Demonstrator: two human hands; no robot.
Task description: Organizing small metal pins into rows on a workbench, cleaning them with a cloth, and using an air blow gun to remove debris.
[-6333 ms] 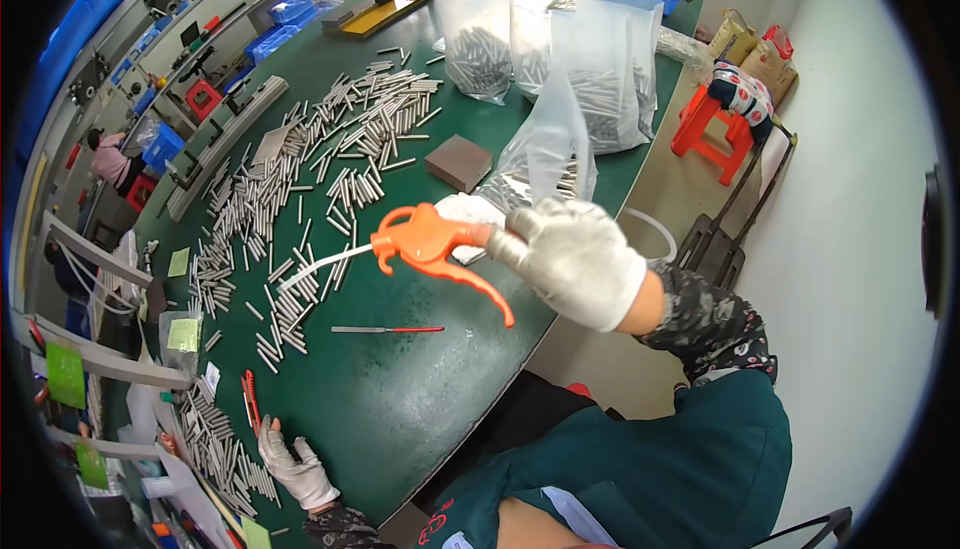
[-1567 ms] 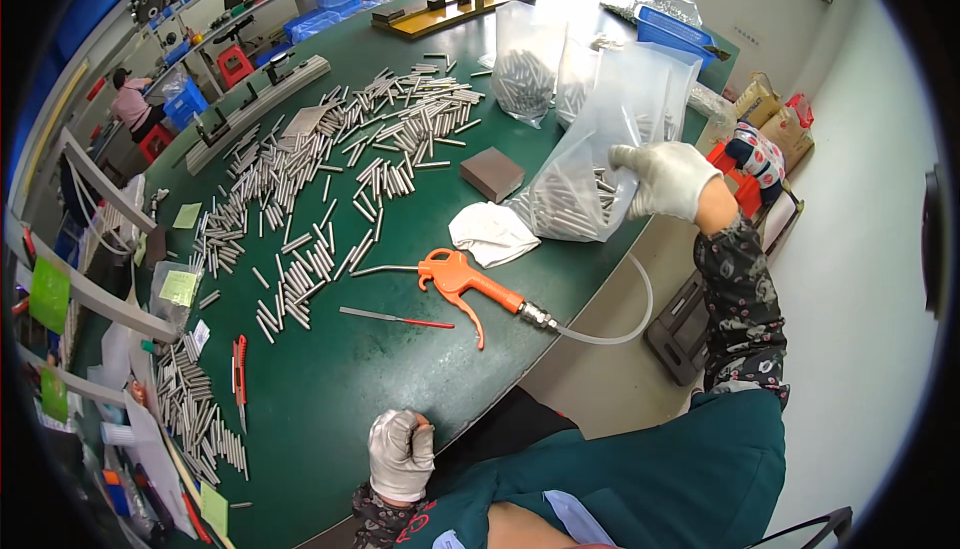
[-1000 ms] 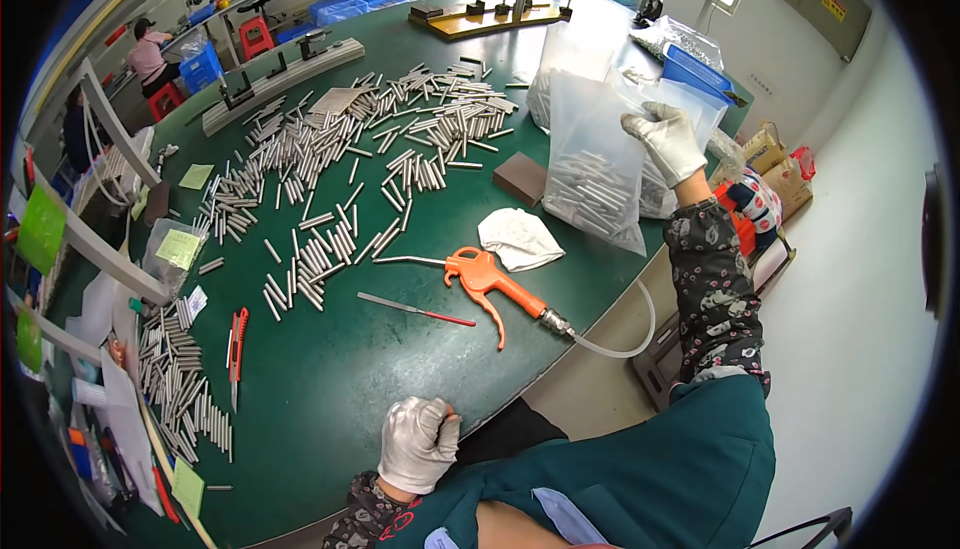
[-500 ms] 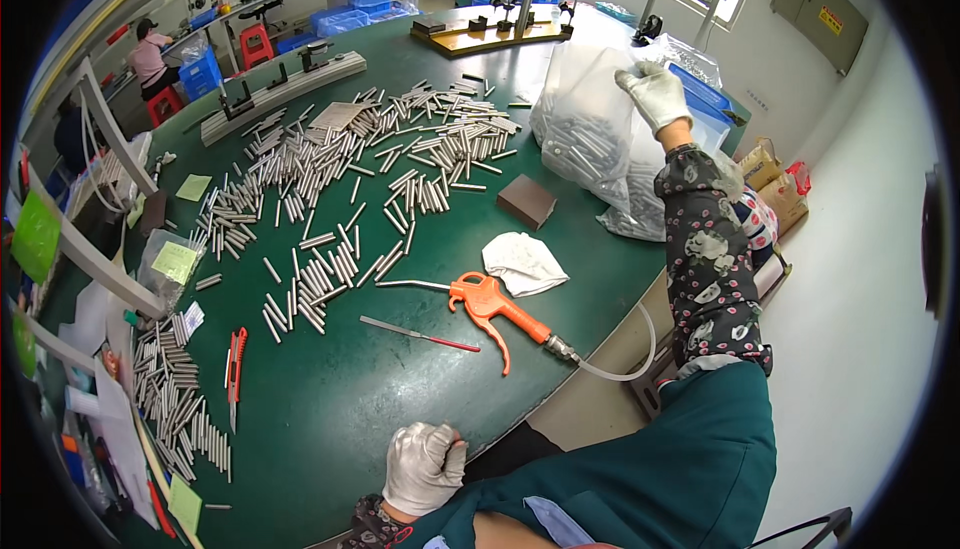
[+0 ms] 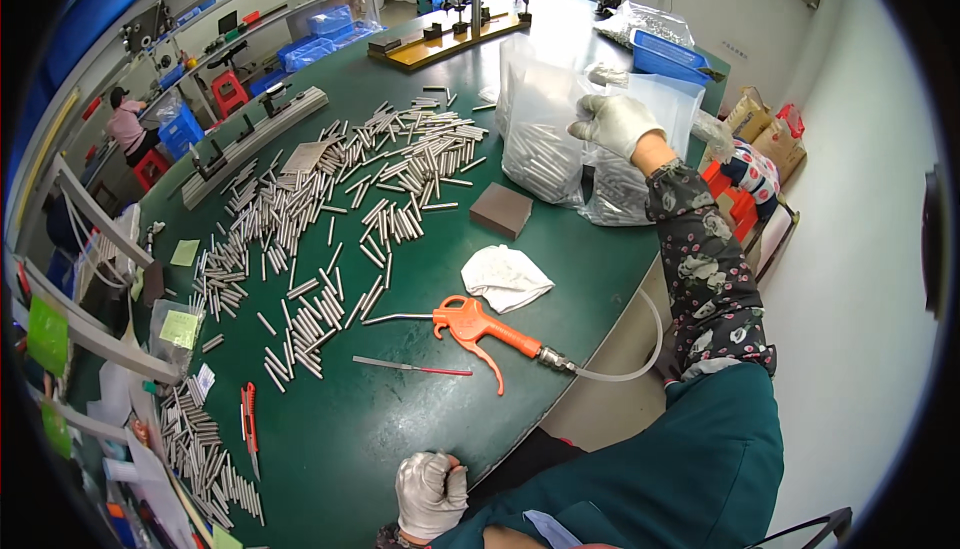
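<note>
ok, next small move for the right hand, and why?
Probably ease the right hand slowly off the clear bag. That bag of metal rods looks seated on the table beside another bag; the hand is at its top, though its grip is hard to tell. The left hand lies curled near the table's edge, away from the bag, so slow seems safer.

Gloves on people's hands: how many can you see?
2: one on the left hand, near the edge of the green table; one on the right hand, by a plastic bag. The distant co-worker's hands are too small to tell.
</note>
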